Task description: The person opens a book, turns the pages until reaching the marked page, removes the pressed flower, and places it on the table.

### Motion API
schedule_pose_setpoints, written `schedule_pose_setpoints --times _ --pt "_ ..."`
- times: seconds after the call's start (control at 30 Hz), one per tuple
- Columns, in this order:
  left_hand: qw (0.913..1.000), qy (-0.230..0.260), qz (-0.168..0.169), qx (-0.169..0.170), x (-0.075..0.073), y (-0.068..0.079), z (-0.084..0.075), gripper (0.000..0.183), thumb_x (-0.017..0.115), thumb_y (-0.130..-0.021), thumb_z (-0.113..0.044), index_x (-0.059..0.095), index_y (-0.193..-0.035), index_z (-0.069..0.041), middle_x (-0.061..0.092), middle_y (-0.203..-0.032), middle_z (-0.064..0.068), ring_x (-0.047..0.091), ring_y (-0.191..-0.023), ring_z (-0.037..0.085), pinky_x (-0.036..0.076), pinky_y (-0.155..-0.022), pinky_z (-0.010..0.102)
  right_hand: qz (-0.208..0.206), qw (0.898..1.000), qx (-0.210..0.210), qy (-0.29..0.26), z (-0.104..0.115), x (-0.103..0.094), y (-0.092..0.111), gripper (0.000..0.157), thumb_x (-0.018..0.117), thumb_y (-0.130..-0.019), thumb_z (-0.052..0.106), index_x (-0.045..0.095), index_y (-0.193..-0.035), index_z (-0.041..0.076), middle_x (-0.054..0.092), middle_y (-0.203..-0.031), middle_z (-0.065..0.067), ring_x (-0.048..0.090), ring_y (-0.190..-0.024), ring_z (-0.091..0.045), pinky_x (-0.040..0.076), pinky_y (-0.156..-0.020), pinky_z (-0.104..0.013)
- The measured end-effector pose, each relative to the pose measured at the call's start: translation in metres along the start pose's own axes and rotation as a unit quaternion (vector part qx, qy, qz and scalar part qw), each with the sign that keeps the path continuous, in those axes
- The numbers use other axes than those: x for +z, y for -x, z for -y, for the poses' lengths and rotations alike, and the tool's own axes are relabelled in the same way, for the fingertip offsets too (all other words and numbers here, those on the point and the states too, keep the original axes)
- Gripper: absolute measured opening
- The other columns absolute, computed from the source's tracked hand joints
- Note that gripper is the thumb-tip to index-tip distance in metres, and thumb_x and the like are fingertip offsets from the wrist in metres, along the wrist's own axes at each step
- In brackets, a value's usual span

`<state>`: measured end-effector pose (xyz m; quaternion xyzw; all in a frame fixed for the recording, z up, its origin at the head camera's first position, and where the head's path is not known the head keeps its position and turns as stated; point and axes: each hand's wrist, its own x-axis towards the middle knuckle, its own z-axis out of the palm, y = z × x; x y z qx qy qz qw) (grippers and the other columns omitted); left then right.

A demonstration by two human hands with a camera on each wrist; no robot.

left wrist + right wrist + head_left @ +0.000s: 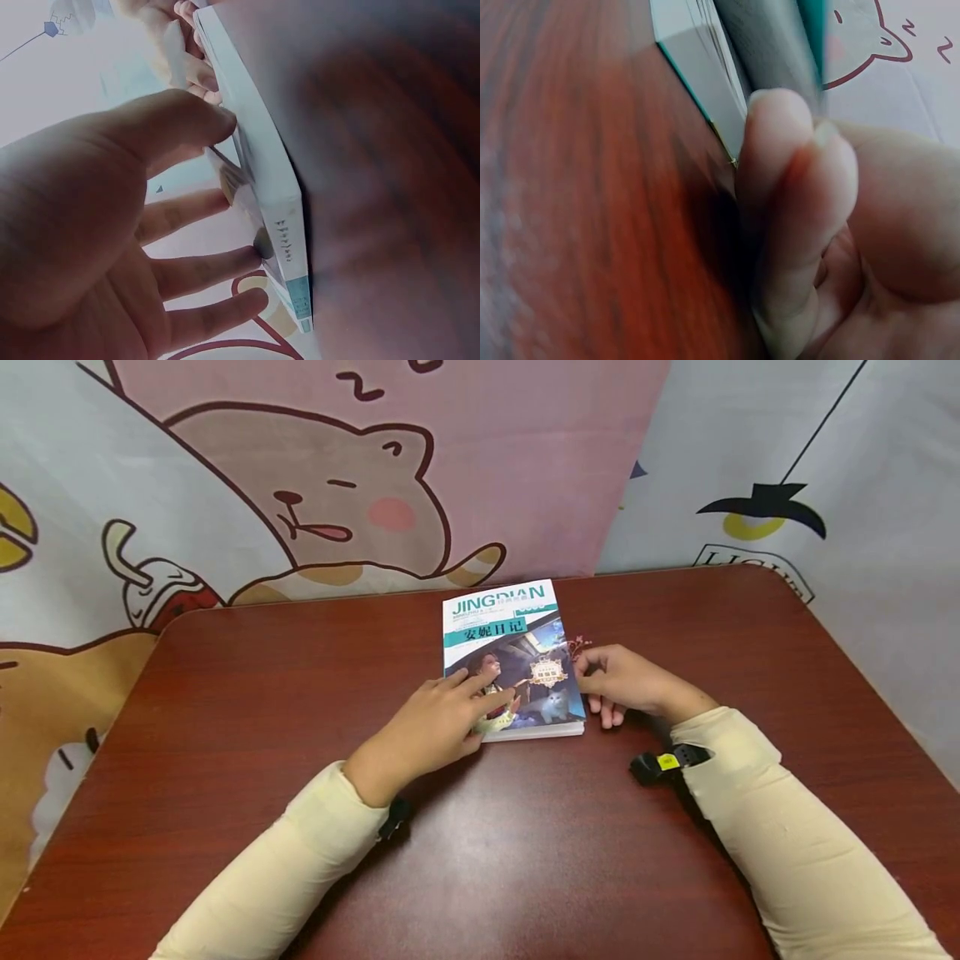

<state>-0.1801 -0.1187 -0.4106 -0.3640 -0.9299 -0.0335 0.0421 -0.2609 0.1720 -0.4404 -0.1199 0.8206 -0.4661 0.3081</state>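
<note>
A paperback book (517, 635) with a teal and white printed cover lies on the table. My left hand (435, 727) rests on the lower left of the cover, fingers extended. In the left wrist view, the thumb (217, 124) touches the book's bottom edge near the spine (289, 240). At the right edge, my right hand (622, 681) pinches the book's side between thumb and forefinger, its other fingers loosely curled. The right wrist view shows a gap between the pages (697, 67) and a blurred raised leaf (772, 52). A thin reddish branch-shaped piece (577, 647) shows beside the forefinger.
The dark reddish-brown wooden table (300, 693) has rounded far corners. Behind it hangs a cloth with cartoon prints (525, 460), close to the far edge. A black wrist strap with a yellow label (667, 762) is on the right wrist.
</note>
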Motion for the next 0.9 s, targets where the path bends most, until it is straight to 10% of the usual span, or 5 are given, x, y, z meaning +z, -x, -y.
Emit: schedule_pose_setpoints --times 0.9 --pt "0.9990 0.019 0.020 0.036 0.012 -0.002 0.007 0.048 0.072 -0.085 -0.017 0.064 -0.132 -0.019 0.054 -0.149 0.004 0.048 -0.141 0.026 0.044 -0.107 0.056 0.014 0.999 0.011 -0.039 -0.009 -0.003 -0.004 0.026 0.052 -0.104 0.022 0.054 -0.113 -0.003 0.057 -0.063 -0.007 0.061 -0.043 -0.016 0.053 -0.044 -0.032"
